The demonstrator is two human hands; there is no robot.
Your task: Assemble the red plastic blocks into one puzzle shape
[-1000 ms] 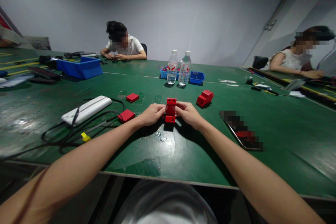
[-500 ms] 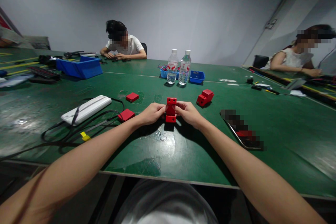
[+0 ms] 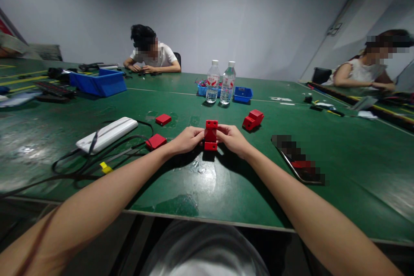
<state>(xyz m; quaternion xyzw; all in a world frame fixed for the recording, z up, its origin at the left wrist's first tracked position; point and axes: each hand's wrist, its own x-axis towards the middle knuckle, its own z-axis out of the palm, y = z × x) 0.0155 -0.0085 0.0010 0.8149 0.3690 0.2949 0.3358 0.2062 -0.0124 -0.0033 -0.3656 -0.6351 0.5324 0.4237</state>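
Between my two hands stands a red block with round holes (image 3: 211, 136), upright, its broad face toward me. My left hand (image 3: 188, 139) pinches its left side, thumb and fingers closed. From the right, my right hand (image 3: 233, 139) grips the opposite side the same way. Whether the block's lower end touches the table is hard to tell. A similar red block with holes (image 3: 253, 120) lies beyond my right hand. Two flat red pieces lie to the left: one near my left wrist (image 3: 156, 141), the other farther back (image 3: 163, 119).
A white power bank (image 3: 108, 134) with black cables lies left, a phone (image 3: 296, 159) right. Two water bottles (image 3: 212, 83) stand ahead, beside small blue bins (image 3: 243, 94). A larger blue bin (image 3: 98, 83) sits far left. Other people work at the far side and right.
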